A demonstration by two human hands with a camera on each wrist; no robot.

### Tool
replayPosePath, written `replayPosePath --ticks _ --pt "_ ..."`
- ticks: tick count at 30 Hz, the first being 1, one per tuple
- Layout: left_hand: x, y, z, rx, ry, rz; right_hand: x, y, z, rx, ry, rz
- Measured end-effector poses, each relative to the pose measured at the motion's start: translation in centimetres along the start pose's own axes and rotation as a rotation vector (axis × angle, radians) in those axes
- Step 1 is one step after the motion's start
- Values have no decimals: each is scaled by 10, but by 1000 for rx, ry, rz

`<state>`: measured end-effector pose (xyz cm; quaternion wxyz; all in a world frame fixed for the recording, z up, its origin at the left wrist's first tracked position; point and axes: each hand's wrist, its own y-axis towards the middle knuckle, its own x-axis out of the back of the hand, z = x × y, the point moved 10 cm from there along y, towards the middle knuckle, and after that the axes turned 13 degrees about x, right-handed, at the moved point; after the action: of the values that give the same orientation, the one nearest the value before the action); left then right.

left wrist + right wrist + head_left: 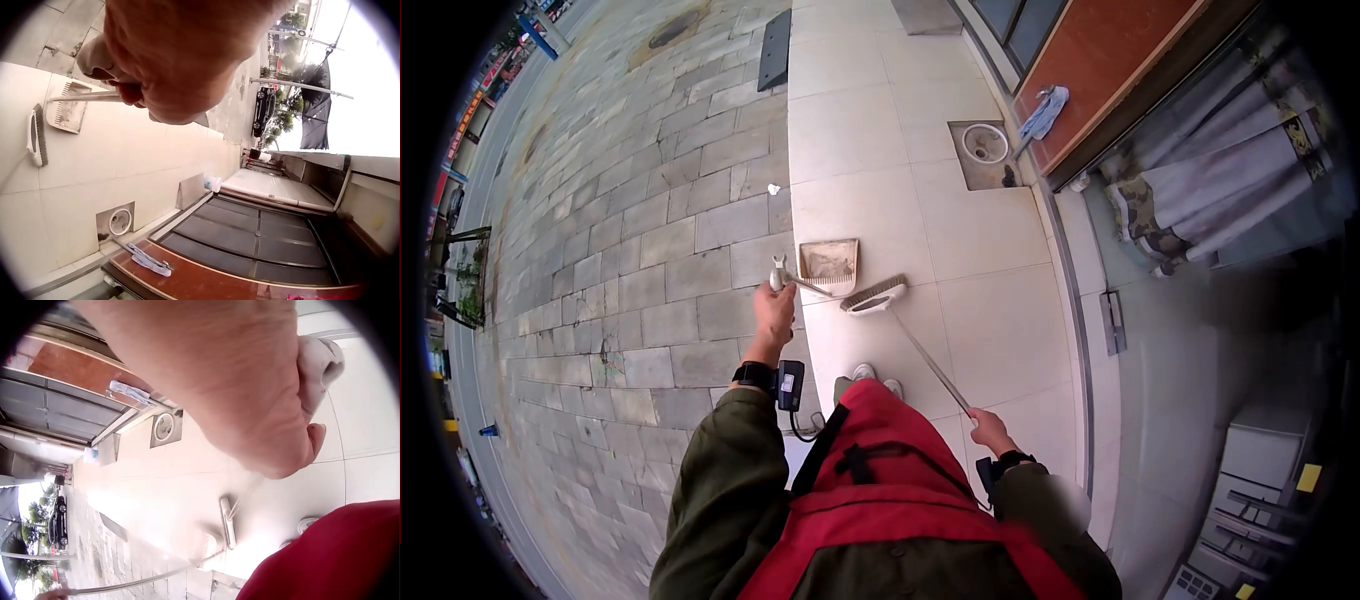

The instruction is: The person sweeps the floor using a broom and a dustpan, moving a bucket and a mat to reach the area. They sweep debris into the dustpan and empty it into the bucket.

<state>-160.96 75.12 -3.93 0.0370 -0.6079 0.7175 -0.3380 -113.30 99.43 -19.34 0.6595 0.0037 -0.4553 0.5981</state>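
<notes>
The left hand (774, 318) (175, 56) grips the upper end of the dustpan's handle. That dustpan (829, 262) (74, 112) lies on the pale tiles beside the grey paving, with some dirt in it. Curled round the broom's handle (935, 368) is the right hand (992, 432) (250, 394); the handle's grey end (320, 367) sticks out of that hand in the right wrist view. The broom head (875, 296) (227, 523) rests on the tiles just beside the dustpan's front edge, bristles facing the pan's side. Whether the two touch, I cannot tell.
A small white scrap (774, 189) lies on the grey paving (670, 240). Further along the tiles is a recessed square with a round white rim (985, 144). A blue cloth (1045, 112) hangs by the red-brown panel (1100, 70). Both shoes (864, 372) stand behind the broom head.
</notes>
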Motion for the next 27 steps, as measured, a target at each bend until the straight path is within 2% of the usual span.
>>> replayPosePath --ticks 5,6,9,12,15,16,18,21,23,24,27 --pt "-14 4 -22 13 26 136 10 -51 -10 -155 67 -92" --pt "-23 2 -26 1 1 219 16 -60 -10 -83 121 -264" --pt "-49 -11 -40 -15 52 305 15 -77 -25 -196 216 -342" --pt "-71 -20 -57 -44 101 393 18 -96 -40 -544 527 -394" --pt "-82 -14 -72 -40 107 381 40 -102 -31 -676 897 -446" --pt "-85 -15 -81 -38 56 407 43 -102 -38 -719 1004 -536" --pt "-92 -14 -95 -33 42 430 44 -84 -80 -490 857 -421" --pt "-109 -13 -107 -37 64 441 75 -81 -106 -194 687 -497" --pt "-124 -9 -114 -40 105 435 121 -85 -84 91 401 -576" --pt "-133 -9 -118 -31 102 446 140 -80 -78 -18 487 -563" --pt "-161 -16 -133 -33 156 427 186 -30 -107 48 348 -670"
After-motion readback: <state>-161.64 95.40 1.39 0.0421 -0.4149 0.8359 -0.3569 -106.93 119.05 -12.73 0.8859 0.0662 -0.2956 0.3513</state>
